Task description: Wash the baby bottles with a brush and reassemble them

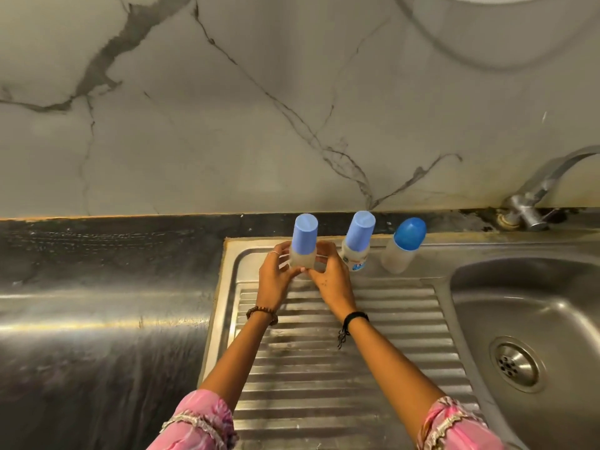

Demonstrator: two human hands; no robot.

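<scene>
Three baby bottles stand upright in a row at the back of the steel draining board [389,319]. The left bottle [304,241] has a light blue cap and a cloudy body; my left hand [276,277] and my right hand [328,274] both grip its body from either side. Just right of it is the middle bottle [357,241], with a light blue cap and a printed label. The right bottle [404,245] wears a darker blue domed cap. No brush is in view.
The sink basin [532,303] with its drain [516,363] lies to the right. A metal tap [535,196] rises at the back right. Dark polished counter [97,303] spreads to the left, and a marble wall [227,108] stands behind.
</scene>
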